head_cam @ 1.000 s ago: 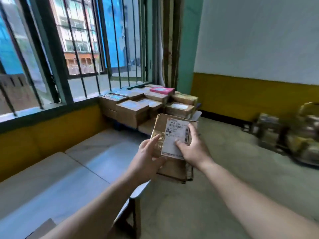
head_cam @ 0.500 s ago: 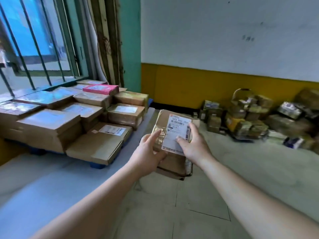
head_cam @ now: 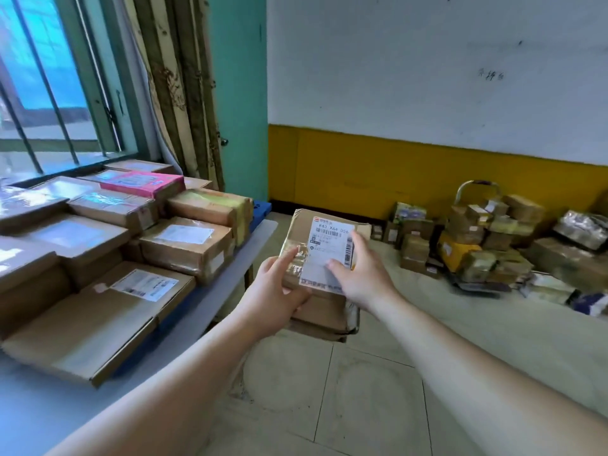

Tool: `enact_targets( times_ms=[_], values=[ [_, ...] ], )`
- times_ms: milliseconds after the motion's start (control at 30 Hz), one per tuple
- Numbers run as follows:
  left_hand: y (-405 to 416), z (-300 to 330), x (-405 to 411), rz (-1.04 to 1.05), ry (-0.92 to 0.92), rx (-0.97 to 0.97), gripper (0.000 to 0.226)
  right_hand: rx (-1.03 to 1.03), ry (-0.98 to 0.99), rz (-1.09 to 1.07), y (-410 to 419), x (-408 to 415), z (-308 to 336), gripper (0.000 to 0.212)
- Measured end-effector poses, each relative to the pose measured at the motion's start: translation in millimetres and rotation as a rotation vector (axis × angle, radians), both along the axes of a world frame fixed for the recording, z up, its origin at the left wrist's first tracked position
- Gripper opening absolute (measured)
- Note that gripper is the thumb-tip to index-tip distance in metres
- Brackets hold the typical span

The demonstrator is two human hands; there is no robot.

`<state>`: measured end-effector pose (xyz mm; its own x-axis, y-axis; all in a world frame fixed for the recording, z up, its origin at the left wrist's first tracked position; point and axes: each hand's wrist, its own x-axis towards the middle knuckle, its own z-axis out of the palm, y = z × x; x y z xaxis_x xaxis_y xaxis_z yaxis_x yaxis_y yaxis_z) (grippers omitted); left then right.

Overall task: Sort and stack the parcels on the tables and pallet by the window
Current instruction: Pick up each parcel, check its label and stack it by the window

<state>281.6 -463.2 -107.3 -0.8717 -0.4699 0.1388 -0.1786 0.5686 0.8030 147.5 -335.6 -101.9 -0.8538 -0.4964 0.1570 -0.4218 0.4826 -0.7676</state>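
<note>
Head view: the left hand (head_cam: 274, 291) and right hand (head_cam: 360, 274) are gripping a small stack of parcels (head_cam: 320, 278) from either side, fingers curled round it, over the floor; left of the hands many boxes (head_cam: 184, 245) are lying stacked on the table (head_cam: 210, 301); right of them a floor pile (head_cam: 493, 245) is waiting, so the sorting looks partly done.

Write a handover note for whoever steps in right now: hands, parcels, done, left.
Left hand: grips the left edge of the held parcels, thumb on top.
Right hand: grips the right edge, thumb on the white label.
The held parcels are a small stack, in the air past the table edge.
Done: many parcels already stacked on the table by the window, the pink box on top.
Left: place this stack; the floor pile by the wall remains.
</note>
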Motion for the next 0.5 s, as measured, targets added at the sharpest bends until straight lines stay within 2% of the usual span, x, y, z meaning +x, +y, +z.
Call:
enact_targets(
  times_ms=[233, 500],
  values=[
    [-59.2, 17.7, -13.2, 0.195, 0.047, -0.024, 0.075, -0.048, 0.005, 0.165, -85.9, -33.2, 11.1, 0.079],
    [-153.1, 42.4, 11.7, 0.415, 0.133, -0.044, 0.070, -0.139, 0.040, 0.397, -217.6, -27.5, 39.8, 0.077]
  ],
)
